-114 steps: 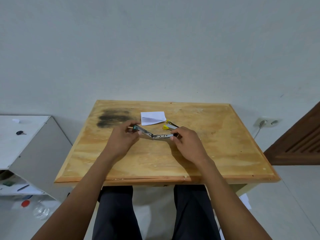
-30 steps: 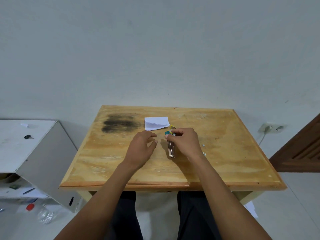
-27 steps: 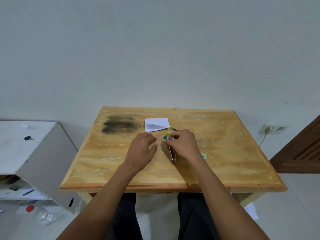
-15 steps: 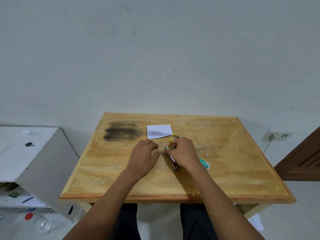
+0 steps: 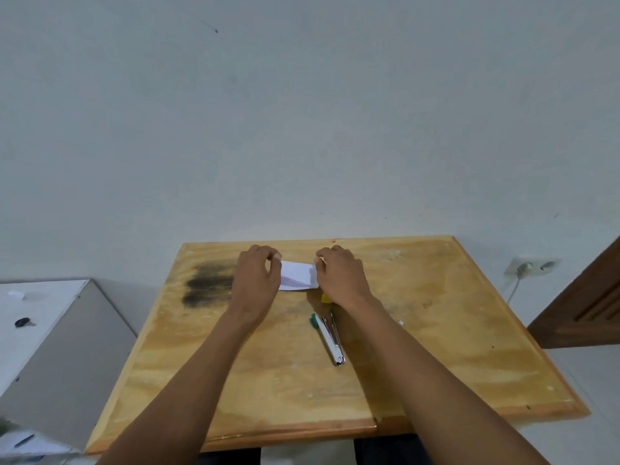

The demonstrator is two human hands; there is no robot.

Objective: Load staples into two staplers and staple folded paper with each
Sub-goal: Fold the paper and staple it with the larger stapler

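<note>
- Gripping the folded paper (image 5: 298, 276) from both sides. The left hand (image 5: 256, 280) curls its fingers and thumb onto the left edge. The right hand (image 5: 342, 276) pinches the right edge near the far corner.
- Paper: white, small, folded to a squat shape, with 1 thin diagonal crease line across its upper face. The near edge runs slightly slanted.
- Paper position: far-centre of the wooden table (image 5: 436, 364), between the 2 hands. Cannot tell whether it lies flat on the wood or is raised a little off it.
- Teal stapler (image 5: 329, 337): lies alone on the table, near side of the paper and just left of the right forearm. Silver metal body with a teal tip at its far end, long axis running near to far, no hand on it.
- Yellow stapler (image 5: 326, 298): only a small yellow patch shows under the right wrist, between the paper and the teal stapler. The rest is hidden.
- Dark stain (image 5: 208, 283) on the table top, left of the left hand.
- Small white scrap (image 5: 401, 322) on the wood, right of the right forearm.
- White cabinet (image 5: 50, 347) stands left of the table, with a small dark object (image 5: 22, 322) on its top.
- Wall socket (image 5: 531, 265) with a plugged cable at far right. Brown door (image 5: 587, 307) at the right edge.
</note>
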